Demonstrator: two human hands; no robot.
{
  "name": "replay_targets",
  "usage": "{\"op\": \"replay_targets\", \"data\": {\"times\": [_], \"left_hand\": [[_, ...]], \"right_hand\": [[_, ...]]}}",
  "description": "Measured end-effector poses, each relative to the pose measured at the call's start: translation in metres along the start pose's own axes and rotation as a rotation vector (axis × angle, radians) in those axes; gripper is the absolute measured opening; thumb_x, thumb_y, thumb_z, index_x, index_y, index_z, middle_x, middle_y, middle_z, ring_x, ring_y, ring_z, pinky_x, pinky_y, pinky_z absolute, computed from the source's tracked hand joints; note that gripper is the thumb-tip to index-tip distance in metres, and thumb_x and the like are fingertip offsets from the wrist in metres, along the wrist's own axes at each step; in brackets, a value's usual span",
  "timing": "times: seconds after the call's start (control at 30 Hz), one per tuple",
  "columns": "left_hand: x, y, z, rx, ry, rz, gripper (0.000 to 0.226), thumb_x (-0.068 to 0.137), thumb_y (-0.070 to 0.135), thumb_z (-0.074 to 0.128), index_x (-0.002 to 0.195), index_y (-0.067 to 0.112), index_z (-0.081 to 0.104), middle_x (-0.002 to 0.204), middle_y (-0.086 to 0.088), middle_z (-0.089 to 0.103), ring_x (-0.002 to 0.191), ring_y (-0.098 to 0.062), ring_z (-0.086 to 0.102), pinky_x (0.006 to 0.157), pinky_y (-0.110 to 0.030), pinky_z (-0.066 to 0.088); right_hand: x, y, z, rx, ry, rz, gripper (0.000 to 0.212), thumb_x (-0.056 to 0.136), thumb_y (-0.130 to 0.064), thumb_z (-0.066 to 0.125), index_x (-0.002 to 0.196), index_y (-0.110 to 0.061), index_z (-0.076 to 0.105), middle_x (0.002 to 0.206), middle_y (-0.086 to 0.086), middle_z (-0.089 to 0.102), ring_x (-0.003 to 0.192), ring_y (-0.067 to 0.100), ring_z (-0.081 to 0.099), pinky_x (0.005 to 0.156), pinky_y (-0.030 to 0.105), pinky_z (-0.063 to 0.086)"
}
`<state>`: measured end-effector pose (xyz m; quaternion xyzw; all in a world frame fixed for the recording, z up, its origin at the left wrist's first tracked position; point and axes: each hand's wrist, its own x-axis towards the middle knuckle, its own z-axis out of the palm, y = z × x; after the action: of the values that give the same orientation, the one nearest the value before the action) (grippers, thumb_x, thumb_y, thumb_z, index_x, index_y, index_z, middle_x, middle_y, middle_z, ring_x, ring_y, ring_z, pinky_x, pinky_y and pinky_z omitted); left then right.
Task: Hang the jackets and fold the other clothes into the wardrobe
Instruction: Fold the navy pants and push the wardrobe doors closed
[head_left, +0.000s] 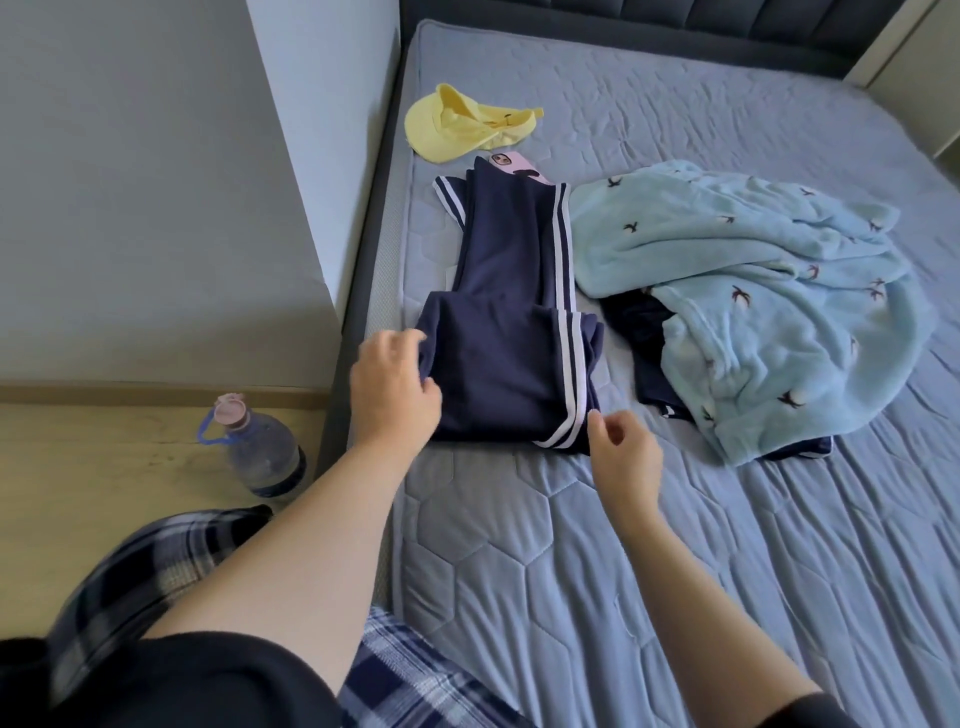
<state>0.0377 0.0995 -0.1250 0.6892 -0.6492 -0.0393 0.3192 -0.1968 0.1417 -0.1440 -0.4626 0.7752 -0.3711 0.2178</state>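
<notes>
Bed (675, 571), quilted grey-blue mattress, fills the right and centre of frame. Light blue fleece (753, 291) with small dark bird prints lies crumpled at centre right, on top of a dark garment (644, 353); can't tell what that one is. Navy trousers (509, 322) with white side stripes lie at frame centre near the bed's left edge, near end already folded over. Soft, light, floppy knit: likely won't hold a crease, so best taken at the corners of the folded edge and carried flat. Yellow cap (457, 124) at upper centre. Water bottle (260, 452) on the floor, lower left. Pink phone (514, 165) pokes out at the trousers' far end. Left hand (395, 395): fingers curled, pinching the fold's left edge. Right hand (623, 447): fingers loosely curled at the near right corner, holding nothing that I can see.
</notes>
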Motion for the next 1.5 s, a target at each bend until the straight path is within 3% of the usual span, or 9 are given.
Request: {"op": "replay_targets", "data": {"times": [0.1,0.2,0.3,0.6,0.77,0.97,1.1,1.3,1.5], "left_hand": [[-0.016,0.019,0.012,0.042,-0.106,0.472,0.048,0.065,0.017,0.08,0.11,0.008,0.065,0.108,-0.012,0.061,0.098,-0.034,0.057,0.08,-0.042,0.048],[-0.031,0.022,0.033,0.29,-0.448,0.51,0.082,0.08,0.031,0.07,0.149,0.019,0.028,0.154,-0.011,0.026,0.139,-0.028,0.028,0.11,-0.043,0.028],[-0.026,0.018,0.046,0.472,-0.486,0.441,0.09,0.087,0.018,0.062,0.153,0.027,0.0,0.16,-0.005,-0.001,0.146,-0.024,0.007,0.115,-0.043,0.022],[-0.007,0.011,0.046,0.307,-0.507,0.299,0.07,0.09,0.021,0.058,0.15,0.025,0.023,0.15,0.008,0.035,0.136,-0.013,0.028,0.081,-0.029,0.05],[-0.004,0.011,0.043,0.178,-0.497,0.247,0.062,0.087,0.013,0.055,0.145,0.026,0.037,0.143,0.011,0.046,0.132,-0.009,0.035,0.084,-0.033,0.05],[0.0,0.002,0.032,0.106,-0.432,0.246,0.062,0.086,0.002,0.051,0.142,0.027,0.044,0.142,0.011,0.048,0.133,-0.008,0.035,0.091,-0.033,0.048],[0.001,0.005,0.027,0.098,-0.392,0.277,0.061,0.086,-0.001,0.05,0.141,0.026,0.047,0.142,0.008,0.049,0.133,-0.013,0.037,0.093,-0.035,0.047],[0.001,0.003,0.023,0.055,-0.372,0.242,0.062,0.083,-0.001,0.055,0.139,0.023,0.049,0.14,0.009,0.051,0.132,-0.012,0.039,0.093,-0.034,0.047],[0.0,0.009,0.021,0.013,-0.374,0.259,0.06,0.081,0.0,0.054,0.137,0.022,0.052,0.137,0.007,0.055,0.129,-0.013,0.043,0.093,-0.032,0.045]], "right_hand": [[-0.013,0.008,0.005,-0.087,-0.135,0.04,0.029,0.09,-0.036,0.058,0.066,-0.022,0.05,0.06,-0.013,0.053,0.063,0.012,0.051,0.055,0.029,0.033],[-0.018,0.012,0.012,0.001,-0.175,0.051,0.01,0.086,-0.027,0.067,0.086,-0.022,0.059,0.076,-0.017,0.058,0.073,0.003,0.055,0.064,0.02,0.037],[-0.017,0.009,0.016,0.089,-0.182,0.059,0.01,0.081,-0.02,0.072,0.083,-0.02,0.062,0.077,-0.011,0.063,0.073,0.001,0.058,0.058,0.006,0.039],[-0.004,-0.001,0.021,-0.02,-0.225,0.069,0.013,0.081,-0.02,0.072,0.076,-0.017,0.061,0.07,-0.008,0.061,0.064,0.002,0.053,0.049,0.008,0.035],[-0.009,-0.008,0.032,-0.092,-0.229,0.045,0.031,0.075,-0.034,0.077,0.075,-0.012,0.055,0.077,-0.001,0.06,0.07,0.017,0.058,0.058,0.031,0.044],[0.007,-0.018,0.023,-0.335,-0.349,-0.236,0.041,0.079,-0.024,0.073,0.059,-0.018,0.038,0.07,-0.002,0.047,0.066,0.02,0.045,0.054,0.032,0.027],[0.017,-0.018,0.005,-0.322,-0.157,-0.428,0.036,0.078,-0.011,0.071,0.061,-0.016,0.04,0.065,0.001,0.049,0.063,0.024,0.043,0.053,0.037,0.032],[-0.009,-0.019,0.022,0.178,-0.289,-0.038,0.034,0.073,-0.023,0.078,0.095,-0.021,0.052,0.085,-0.015,0.061,0.077,-0.004,0.059,0.063,0.014,0.044],[-0.009,-0.019,0.042,0.02,-0.139,0.028,0.034,0.074,-0.027,0.07,0.091,-0.024,0.041,0.086,-0.012,0.054,0.078,0.014,0.055,0.058,0.026,0.036]]}}
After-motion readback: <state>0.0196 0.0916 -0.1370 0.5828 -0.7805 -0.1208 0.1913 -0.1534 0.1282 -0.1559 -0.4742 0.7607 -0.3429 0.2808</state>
